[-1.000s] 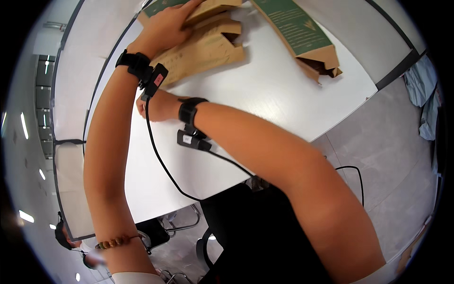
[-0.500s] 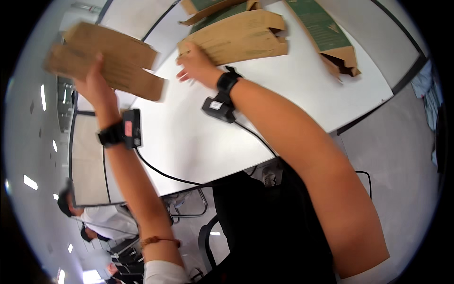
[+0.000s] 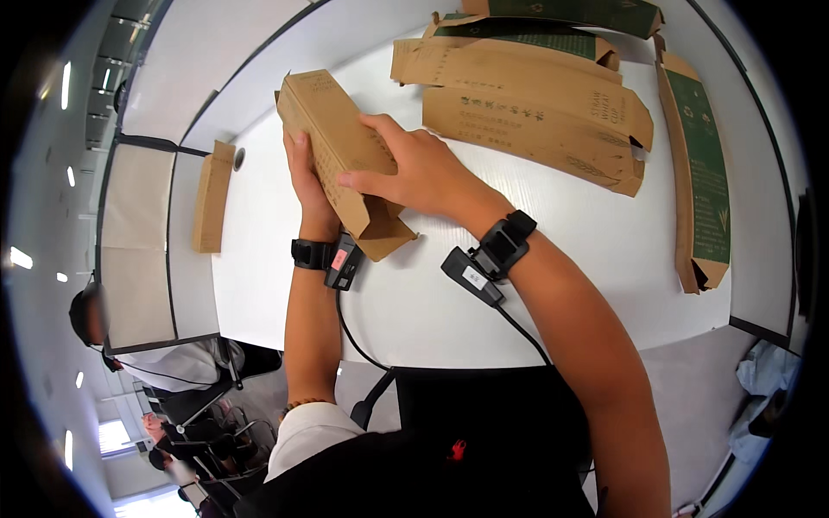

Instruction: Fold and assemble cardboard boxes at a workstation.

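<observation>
Between my hands is a brown cardboard box point(image 3: 341, 138), long and narrow, opened out into its boxy shape and tilted over the white table. Its near end gapes, with loose flaps hanging there. My left hand point(image 3: 306, 181) grips the box's left side, fingers partly hidden behind it. From the right, my right hand point(image 3: 423, 168) closes on the other side, thumb and a finger pressed on the cardboard. Right of them lie flattened cartons of the same kind, such as a brown carton point(image 3: 527, 129) and, above it, a green-sided carton point(image 3: 570, 13).
Another brown carton point(image 3: 213, 198) stands at the table's left edge. A carton with a green side point(image 3: 699, 168) lies along the right edge. Partitions point(image 3: 259, 65) border the white table point(image 3: 466, 311). Cables run from both wrist devices. People sit at the lower left.
The carton in my left hand was flat; now it is opened out and nearer the middle. My right hand has left the other cartons and grips it too. The view has shifted.
</observation>
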Motion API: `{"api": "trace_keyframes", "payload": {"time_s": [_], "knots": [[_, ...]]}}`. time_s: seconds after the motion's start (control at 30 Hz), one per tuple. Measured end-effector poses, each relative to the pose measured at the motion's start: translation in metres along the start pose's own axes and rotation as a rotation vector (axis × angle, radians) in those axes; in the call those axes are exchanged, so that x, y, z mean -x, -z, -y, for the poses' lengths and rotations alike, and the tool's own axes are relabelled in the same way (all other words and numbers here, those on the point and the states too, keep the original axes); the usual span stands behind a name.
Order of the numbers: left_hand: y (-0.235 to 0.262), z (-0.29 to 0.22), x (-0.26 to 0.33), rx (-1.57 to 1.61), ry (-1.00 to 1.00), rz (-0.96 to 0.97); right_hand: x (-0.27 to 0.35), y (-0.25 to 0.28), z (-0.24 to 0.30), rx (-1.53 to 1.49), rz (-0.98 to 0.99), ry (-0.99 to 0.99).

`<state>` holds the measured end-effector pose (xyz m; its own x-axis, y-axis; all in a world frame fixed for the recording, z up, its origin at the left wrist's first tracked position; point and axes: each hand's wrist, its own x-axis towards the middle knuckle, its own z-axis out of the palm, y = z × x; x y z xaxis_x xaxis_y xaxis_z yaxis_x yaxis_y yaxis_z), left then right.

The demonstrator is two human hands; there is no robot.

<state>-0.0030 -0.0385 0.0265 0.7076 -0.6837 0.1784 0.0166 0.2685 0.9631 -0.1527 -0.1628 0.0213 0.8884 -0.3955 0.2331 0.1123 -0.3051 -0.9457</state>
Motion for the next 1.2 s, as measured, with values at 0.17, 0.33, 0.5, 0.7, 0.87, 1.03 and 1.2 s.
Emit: {"api": "trace_keyframes", "payload": {"time_s": [0.17, 0.33, 0.5, 0.7, 0.87, 1.03, 1.2], "knots": [[-0.031, 0.009, 0.012, 0.011, -0.128, 0.011, 0.010, 0.010, -0.015, -0.070, 0.063, 0.034], [-0.031, 0.005, 0.010, 0.083, -0.070, 0.068, 0.006, 0.019, -0.002, -0.441, -0.010, -0.007], [-0.031, 0.011, 0.011, 0.124, -0.081, 0.109, 0.016, 0.021, 0.007, -0.517, -0.002, -0.119], [-0.023, 0.004, 0.009, 0.291, 0.045, 0.074, 0.020, 0.021, 0.010, -0.365, -0.005, -0.095], [-0.022, 0.004, 0.010, 0.250, 0.096, 0.026, 0.015, 0.022, 0.013, -0.299, 0.046, -0.101], [-0.017, 0.000, 0.007, 0.192, 0.116, 0.035, 0.005, 0.020, -0.001, -0.368, 0.068, -0.025], [-0.018, -0.010, 0.001, 0.327, 0.190, 0.136, 0.000, 0.024, -0.004, -0.442, 0.042, -0.018]]}}
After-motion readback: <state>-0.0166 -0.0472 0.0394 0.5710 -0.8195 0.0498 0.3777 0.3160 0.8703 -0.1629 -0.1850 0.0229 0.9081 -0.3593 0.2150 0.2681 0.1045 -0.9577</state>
